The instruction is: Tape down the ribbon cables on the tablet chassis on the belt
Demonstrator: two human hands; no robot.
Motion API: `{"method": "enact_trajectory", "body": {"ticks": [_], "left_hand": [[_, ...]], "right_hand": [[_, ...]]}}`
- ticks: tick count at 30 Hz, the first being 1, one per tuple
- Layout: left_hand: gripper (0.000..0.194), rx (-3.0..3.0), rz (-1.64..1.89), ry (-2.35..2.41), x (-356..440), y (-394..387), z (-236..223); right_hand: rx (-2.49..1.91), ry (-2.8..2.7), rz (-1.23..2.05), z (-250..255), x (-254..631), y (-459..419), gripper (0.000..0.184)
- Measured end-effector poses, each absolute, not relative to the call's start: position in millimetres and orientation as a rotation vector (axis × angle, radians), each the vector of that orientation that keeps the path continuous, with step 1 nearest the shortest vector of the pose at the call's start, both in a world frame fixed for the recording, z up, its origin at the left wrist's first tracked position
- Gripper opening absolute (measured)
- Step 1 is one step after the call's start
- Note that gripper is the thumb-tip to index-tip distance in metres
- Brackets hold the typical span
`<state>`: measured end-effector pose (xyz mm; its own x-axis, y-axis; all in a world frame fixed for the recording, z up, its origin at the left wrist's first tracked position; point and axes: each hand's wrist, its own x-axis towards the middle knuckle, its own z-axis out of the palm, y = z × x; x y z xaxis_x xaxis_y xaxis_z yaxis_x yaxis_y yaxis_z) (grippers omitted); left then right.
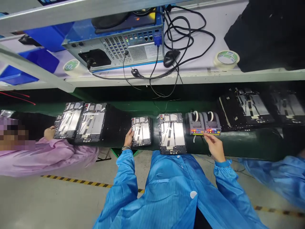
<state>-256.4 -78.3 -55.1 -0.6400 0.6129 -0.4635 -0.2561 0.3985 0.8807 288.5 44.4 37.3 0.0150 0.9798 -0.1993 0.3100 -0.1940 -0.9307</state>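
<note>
**Slim opened device is resting in the left hand, its inner parts lying bare**

In the head view, the left hand (pixel 129 139) is gripping an opened device (pixel 141 131) by its left edge, while the device is lying face-up just above or on the green work surface (pixel 240 143); which of the two, the view is not showing. A larger opened device (pixel 169 135) is lying flat to its right, directly before the person. The right hand (pixel 215 148) is reaching to the front of the right-hand tape dispenser (pixel 212 123), with thumb and fingers close together; whether they are pinching any tape, one cannot tell. The left-hand tape dispenser (pixel 196 123) is standing beside it, and a pale strip (pixel 194 139) is hanging near its front.

The held device is looking thin, stiff and fairly light, so one hand is probably managing it. Its smooth silver panels are likely to be slippery and easily dented, and its dark ribbons and small boards are seeming fragile. The long outer edges are offering the safest hold, with fingers supporting from below and no pressure falling on the middle. Any tape is likely to be handling as soft, light and clingy, best taken by its very end.
</note>
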Motion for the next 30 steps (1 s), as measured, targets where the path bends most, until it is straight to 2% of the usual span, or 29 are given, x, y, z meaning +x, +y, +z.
{"method": "enact_trajectory", "body": {"ticks": [9,21,30], "left_hand": [[0.062,0.383,1.348,1.874,-267.4,-79.1,-67.9],[0.061,0.422,1.296,1.950,-267.3,-81.4,-83.3],[0.056,0.503,1.141,2.267,-270.7,-79.1,-85.1]], "right_hand": [[-1.828,-1.066,1.216,-36.2,331.4,13.3,0.047],[-1.916,-1.043,1.285,-78.4,342.6,7.8,0.049],[-1.931,-0.913,1.230,-95.0,320.1,13.2,0.050]]}}
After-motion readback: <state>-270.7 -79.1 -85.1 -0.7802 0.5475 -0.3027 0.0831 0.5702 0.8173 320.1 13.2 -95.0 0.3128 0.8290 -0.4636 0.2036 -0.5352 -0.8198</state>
